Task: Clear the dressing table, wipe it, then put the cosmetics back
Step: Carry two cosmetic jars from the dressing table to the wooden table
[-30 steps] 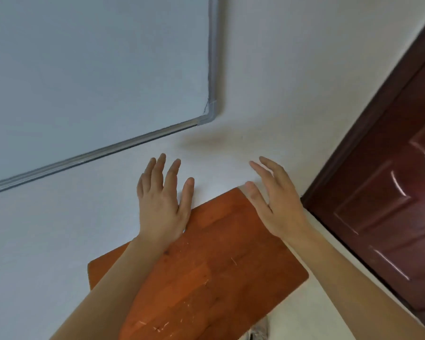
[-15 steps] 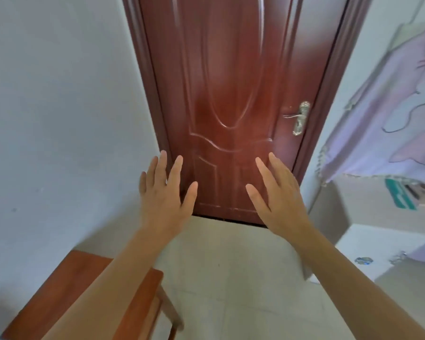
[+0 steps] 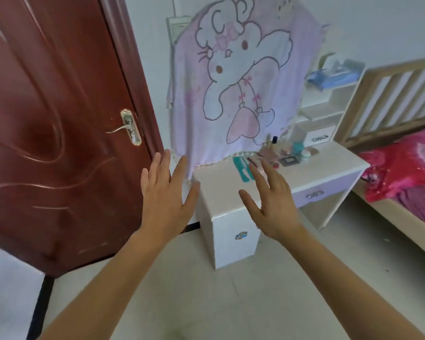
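Observation:
A white dressing table with a lilac drawer stands ahead, against the wall. On its top lie a teal comb and a cluster of small cosmetics: bottles, a compact, a teal jar. My left hand and my right hand are both raised in the air with fingers spread, holding nothing. The left one hovers in front of the door, left of the table's near corner. The right one hovers over the table's near end, short of the comb.
A dark red door with a metal handle fills the left. A pink cartoon cloth covers the table's mirror. White shelves sit at the table's far end. A wooden bed with red bedding stands at the right. Pale floor tiles lie below.
The view has swung right, from a wall with a whiteboard and an orange wooden stool, past the door, to the dressing table. Both hands have stayed raised and spread.

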A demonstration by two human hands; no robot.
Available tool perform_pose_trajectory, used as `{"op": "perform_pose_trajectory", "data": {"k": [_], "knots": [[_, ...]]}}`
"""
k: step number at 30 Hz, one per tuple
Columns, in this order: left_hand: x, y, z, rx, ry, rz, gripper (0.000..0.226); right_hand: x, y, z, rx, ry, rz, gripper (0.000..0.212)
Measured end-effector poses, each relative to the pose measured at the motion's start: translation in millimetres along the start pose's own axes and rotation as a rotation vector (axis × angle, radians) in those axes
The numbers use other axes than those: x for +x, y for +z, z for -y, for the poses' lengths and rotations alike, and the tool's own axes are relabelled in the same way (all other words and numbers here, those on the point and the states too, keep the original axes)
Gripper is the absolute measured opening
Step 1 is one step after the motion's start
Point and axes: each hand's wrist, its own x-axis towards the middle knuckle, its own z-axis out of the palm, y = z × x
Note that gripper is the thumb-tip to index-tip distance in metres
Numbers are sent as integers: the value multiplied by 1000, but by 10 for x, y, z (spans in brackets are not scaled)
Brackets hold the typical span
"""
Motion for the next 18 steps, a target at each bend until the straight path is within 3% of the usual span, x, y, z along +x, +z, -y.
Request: {"op": "perform_pose_trajectory", "data": {"k": [11,18], "knots": [[1919,1555,-444,-155,153,133,64,1157,244,-1596,-178,312,50,59],[2928,2385,-1016,-121,285,310,72,1732,140,-2482,-175,472,40,62]]}}
